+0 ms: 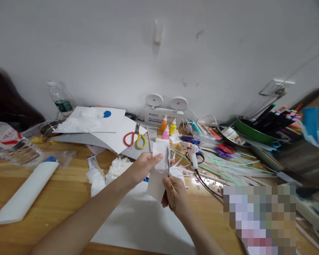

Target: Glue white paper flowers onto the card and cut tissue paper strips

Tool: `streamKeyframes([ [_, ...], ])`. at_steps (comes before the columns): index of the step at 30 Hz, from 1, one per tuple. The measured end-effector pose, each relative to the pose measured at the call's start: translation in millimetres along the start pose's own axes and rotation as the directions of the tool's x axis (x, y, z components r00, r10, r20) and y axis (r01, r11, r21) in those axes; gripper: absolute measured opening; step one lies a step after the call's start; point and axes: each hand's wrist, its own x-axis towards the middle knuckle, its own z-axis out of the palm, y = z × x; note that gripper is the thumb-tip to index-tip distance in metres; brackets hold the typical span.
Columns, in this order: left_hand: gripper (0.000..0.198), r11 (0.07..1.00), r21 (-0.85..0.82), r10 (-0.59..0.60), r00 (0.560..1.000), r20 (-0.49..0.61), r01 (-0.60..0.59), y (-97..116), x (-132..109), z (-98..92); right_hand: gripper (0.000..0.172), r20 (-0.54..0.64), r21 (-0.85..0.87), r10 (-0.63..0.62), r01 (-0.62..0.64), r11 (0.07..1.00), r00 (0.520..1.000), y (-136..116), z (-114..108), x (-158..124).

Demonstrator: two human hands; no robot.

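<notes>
My left hand [145, 166] pinches a white paper strip [156, 180] upright in front of me, thumb on its near face. In my right hand [177, 194] is a pair of scissors [168, 164], its blades pointing up along the strip's right edge. Whether the blades are parted is too small to tell. Beneath both hands a large white sheet [140, 223] lies on the wooden table. Just behind my left wrist sits a ruffled white paper bundle [118, 168], partly hidden by my arm.
Red-and-yellow-handled scissors [135, 138] rest on boards at the back. Paint bottles [172, 126] stand before an emergency light [163, 115]. A glue gun [192, 156] with a cord is at right, beside scattered strips [223, 163]. A folded white paper roll [26, 193] lies left, near a large bottle [13, 141].
</notes>
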Motion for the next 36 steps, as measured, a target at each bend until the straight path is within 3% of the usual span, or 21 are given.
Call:
streamKeyframes([
  [10, 0.038, 1.0, 0.025, -0.009, 1.0, 0.01, 0.009, 1.4, -0.6, 0.5, 0.062, 0.009, -0.005, -0.002, 0.002, 1.0, 1.0, 0.1, -1.9, -2.2],
  [20, 0.043, 0.947, 0.307, -0.103, 0.995, 0.006, 0.096, 2.4, -2.6, -0.1, 0.061, -0.047, -0.006, -0.003, 0.003, 1.0, 0.999, -6.1, -4.8, -1.3],
  [30, 0.038, 0.974, 0.206, -0.114, 0.991, 0.066, 0.098, 1.5, -1.7, -1.3, 0.06, -0.021, 0.014, 0.022, -0.022, 1.0, 1.0, -2.5, -5.5, 2.4],
  [36, 0.032, 0.992, 0.112, -0.047, 0.997, -0.066, 0.054, 6.5, -0.7, -6.4, 0.062, 0.011, 0.173, -0.056, 0.054, 0.983, 0.998, 4.0, -6.8, 6.9],
])
